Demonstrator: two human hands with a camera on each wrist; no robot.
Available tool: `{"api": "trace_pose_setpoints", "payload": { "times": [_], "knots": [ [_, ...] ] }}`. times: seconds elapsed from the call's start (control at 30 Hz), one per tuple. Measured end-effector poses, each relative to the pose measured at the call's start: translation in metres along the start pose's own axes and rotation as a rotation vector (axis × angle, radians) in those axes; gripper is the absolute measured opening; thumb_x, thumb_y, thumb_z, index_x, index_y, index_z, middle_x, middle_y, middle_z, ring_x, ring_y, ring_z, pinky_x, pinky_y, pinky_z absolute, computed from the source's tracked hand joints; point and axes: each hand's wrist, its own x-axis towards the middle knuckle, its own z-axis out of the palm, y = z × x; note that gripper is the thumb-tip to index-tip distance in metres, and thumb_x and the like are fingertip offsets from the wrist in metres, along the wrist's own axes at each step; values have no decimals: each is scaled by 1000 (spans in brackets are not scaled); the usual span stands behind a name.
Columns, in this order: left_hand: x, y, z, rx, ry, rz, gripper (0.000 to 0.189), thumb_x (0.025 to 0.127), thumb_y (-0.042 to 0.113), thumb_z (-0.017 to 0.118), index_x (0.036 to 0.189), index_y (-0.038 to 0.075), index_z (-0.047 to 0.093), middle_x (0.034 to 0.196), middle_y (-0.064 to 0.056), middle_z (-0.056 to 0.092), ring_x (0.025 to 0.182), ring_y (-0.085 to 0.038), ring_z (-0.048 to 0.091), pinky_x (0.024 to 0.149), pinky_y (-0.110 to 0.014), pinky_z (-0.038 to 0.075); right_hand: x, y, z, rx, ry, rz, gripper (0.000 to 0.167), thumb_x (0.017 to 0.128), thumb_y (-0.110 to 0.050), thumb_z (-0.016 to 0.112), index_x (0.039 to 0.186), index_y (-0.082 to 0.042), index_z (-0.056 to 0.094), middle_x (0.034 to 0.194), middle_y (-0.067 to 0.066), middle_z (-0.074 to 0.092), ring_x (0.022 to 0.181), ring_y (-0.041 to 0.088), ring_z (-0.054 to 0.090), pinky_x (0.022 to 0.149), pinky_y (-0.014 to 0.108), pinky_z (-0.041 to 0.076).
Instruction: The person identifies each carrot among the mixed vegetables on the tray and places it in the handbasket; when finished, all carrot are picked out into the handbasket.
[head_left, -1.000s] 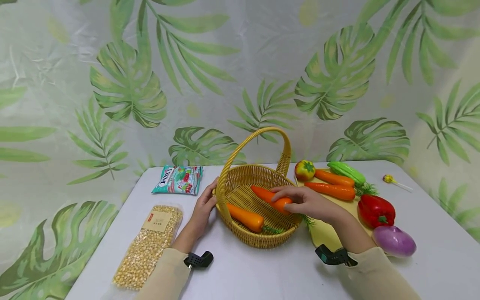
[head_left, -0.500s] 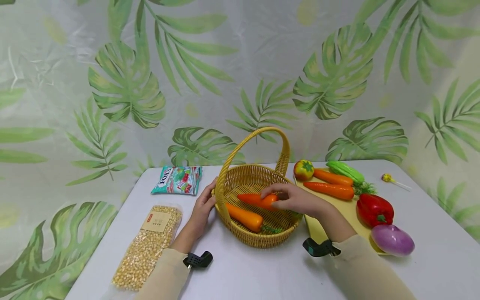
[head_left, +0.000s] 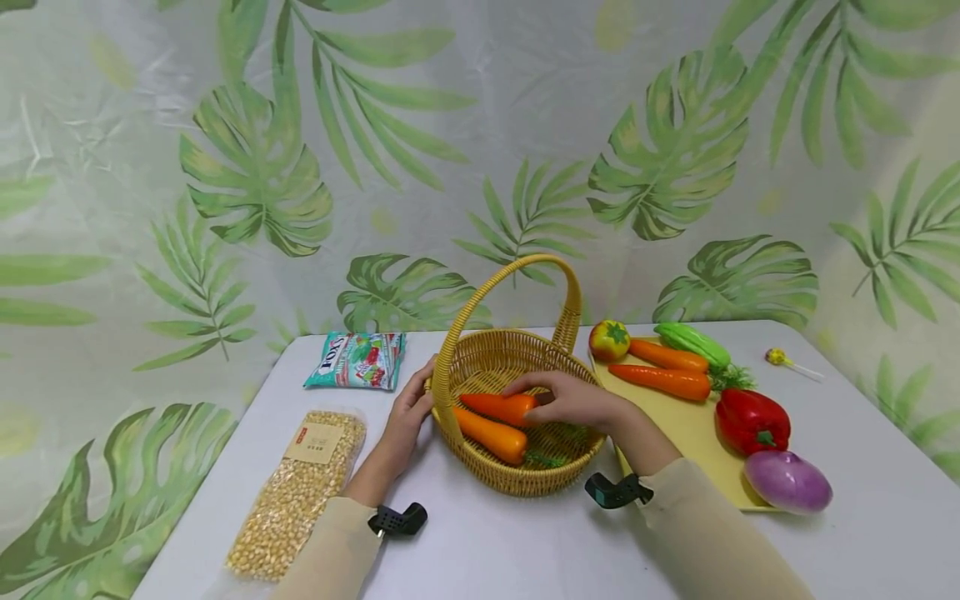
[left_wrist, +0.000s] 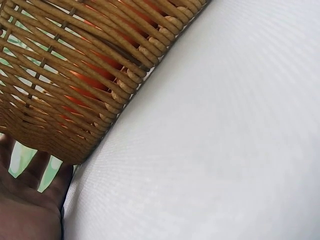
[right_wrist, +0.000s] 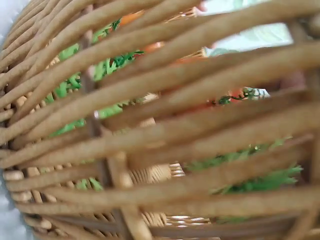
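Observation:
My right hand [head_left: 566, 404] reaches into the yellow wicker basket [head_left: 498, 479] and pinches an orange carrot [head_left: 487, 406] at its thick end. Below it in the basket lies another carrot [head_left: 491, 437], with green tops [head_left: 547, 459]. Against the basket's left side rests my left hand [head_left: 405, 417]. In the left wrist view, that hand's spread fingers [left_wrist: 34, 170] touch the woven wall [left_wrist: 60, 95], and orange shows through the gaps. In the right wrist view, the weave [right_wrist: 165, 115] fills the frame, green tops show behind it, and the right hand is mostly hidden.
At right, a yellow tray [head_left: 637, 462] bears two carrots, a green vegetable [head_left: 693, 343], a red-and-yellow fruit [head_left: 609, 340], a red bell pepper [head_left: 752, 422] and a purple onion [head_left: 787, 482]. Beyond lies a lollipop [head_left: 780, 357]. At left are a candy bag [head_left: 358, 360] and a kernel pack [head_left: 300, 492].
My right hand has moved left and slightly down with the carrot, bringing it alongside the other carrot in the basket. The left hand stays at the basket's side.

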Motion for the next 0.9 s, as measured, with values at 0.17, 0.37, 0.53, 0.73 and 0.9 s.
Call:
{"api": "trace_pose_setpoints", "payload": {
  "times": [0.17,0.37,0.53,0.73,0.9],
  "knots": [
    [1,0,1,1,-2,4,49,103,21,46,151,22,42,166,6,26,155,-16,18,123,-45,24,3,2,2,-14,-16,32,42,90,-22,70,132,-22,65,137,3,61,123,24,51,105,43,42],
    [1,-1,0,1,14,-2,49,103,19,45,151,21,42,166,5,27,155,-18,19,123,-48,24,6,-1,3,-31,-49,56,44,91,-19,69,135,-20,62,137,5,60,121,25,51,107,47,42],
    [1,-2,0,5,15,-4,49,103,19,45,152,21,42,166,5,26,155,-18,19,123,-48,24,8,-1,4,-42,-58,78,45,91,-16,68,136,-19,62,138,5,60,123,25,51,110,50,40],
    [0,-1,1,9,15,-6,52,102,19,45,154,19,39,167,3,25,156,-19,17,124,-49,22,8,0,5,-53,-63,108,45,90,-15,69,135,-22,63,138,4,60,122,25,51,111,51,40],
    [0,0,1,10,13,-1,52,103,19,44,154,18,39,167,3,24,156,-19,16,124,-49,22,9,1,6,-58,-59,92,44,89,-12,69,133,-19,64,139,5,60,129,29,51,114,55,37]
  ]
}}
